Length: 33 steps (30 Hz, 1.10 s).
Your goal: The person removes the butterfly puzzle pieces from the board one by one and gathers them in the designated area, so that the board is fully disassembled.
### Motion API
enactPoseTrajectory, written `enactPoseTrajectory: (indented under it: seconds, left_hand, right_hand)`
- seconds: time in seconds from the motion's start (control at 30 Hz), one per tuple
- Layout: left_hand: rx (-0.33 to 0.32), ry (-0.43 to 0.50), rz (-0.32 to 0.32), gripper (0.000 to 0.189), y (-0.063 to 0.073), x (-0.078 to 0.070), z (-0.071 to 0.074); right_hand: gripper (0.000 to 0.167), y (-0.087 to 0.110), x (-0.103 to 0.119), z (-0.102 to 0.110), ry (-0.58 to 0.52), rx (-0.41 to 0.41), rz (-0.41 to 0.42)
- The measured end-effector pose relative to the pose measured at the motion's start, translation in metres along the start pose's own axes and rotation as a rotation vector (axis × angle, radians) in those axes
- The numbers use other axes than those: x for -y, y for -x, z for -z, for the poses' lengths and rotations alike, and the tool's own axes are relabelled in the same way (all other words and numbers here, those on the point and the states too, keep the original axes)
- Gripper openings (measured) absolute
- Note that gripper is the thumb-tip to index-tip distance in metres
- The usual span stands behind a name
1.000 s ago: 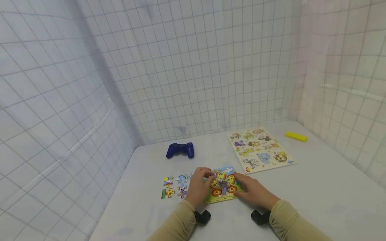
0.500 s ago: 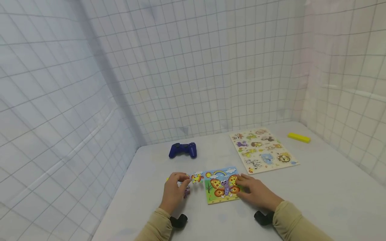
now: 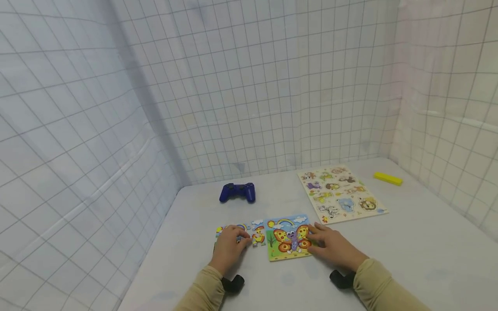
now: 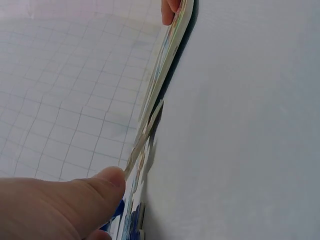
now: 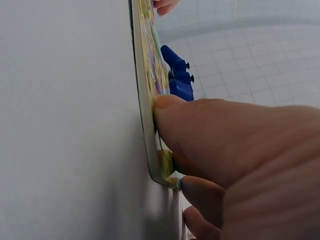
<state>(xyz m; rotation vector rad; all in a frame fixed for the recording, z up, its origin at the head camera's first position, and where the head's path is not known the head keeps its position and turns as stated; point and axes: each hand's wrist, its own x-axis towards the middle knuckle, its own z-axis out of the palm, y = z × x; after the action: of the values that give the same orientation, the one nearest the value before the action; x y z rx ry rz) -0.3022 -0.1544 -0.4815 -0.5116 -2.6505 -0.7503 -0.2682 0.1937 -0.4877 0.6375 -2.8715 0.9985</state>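
My left hand [image 3: 229, 245] pinches the edge of a thin jigsaw piece [image 3: 258, 233], which shows a cloud and yellow-orange wing parts. In the left wrist view this puzzle piece [image 4: 144, 137] slants from the thumb toward the table. Just right of it lies a square butterfly picture board [image 3: 289, 237], with a rainbow above the purple-bodied butterfly. My right hand [image 3: 332, 245] rests at the board's right edge; its thumb [image 5: 169, 107] touches the top face and other fingers lie by the corner. More jigsaw pieces [image 3: 220, 229] lie partly hidden behind my left hand.
Behind the pieces sits a blue game controller [image 3: 237, 192]. A larger animal puzzle board [image 3: 342, 194] lies at the back right, and a yellow bar [image 3: 387, 179] beyond it. Grid-patterned cloth walls [image 3: 241, 108] enclose the white table [image 3: 288, 289] at the back and sides.
My left hand has carried the jigsaw piece leftward from over the butterfly board, then turned and lowered it beside the board. The right hand has stayed at the board's right edge.
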Motion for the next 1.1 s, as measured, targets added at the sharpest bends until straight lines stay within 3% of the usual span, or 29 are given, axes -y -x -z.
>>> enactPoseTrajectory:
  seconds: [0.1,0.23,0.5,0.67,0.73,0.8,0.9,1.1]
  left_hand:
    - [-0.013,-0.014,-0.049,0.008,0.001,0.001,-0.003]
    - [-0.02,-0.03,-0.062,0.007,0.001,0.002,-0.005]
    - [-0.026,-0.027,-0.071,0.011,0.001,-0.007,-0.006]
    - [0.153,-0.041,-0.153,0.05,0.004,-0.034,-0.02]
    - [0.231,-0.091,-0.165,0.063,0.004,-0.046,-0.025]
    - [0.268,-0.145,-0.16,0.068,0.003,-0.056,-0.029]
    - [0.277,-0.195,-0.146,0.066,0.001,-0.067,-0.034]
    - [0.229,-0.154,-0.078,0.053,0.003,-0.073,-0.034]
  right_hand:
    - [0.048,0.0,-0.001,0.002,0.002,0.002,-0.014]
    - [0.049,-0.001,-0.003,0.003,-0.002,0.008,-0.014]
    - [0.042,-0.001,-0.002,-0.001,-0.066,-0.032,0.124]
    - [0.048,0.0,0.003,-0.008,-0.072,0.042,0.172]
    - [0.048,-0.001,0.003,-0.008,-0.046,0.05,0.198]
    - [0.046,-0.002,0.002,-0.008,-0.021,0.047,0.218]
    - [0.044,-0.002,0.001,-0.006,0.004,0.032,0.23]
    - [0.041,-0.002,0.002,-0.008,0.003,0.014,0.267]
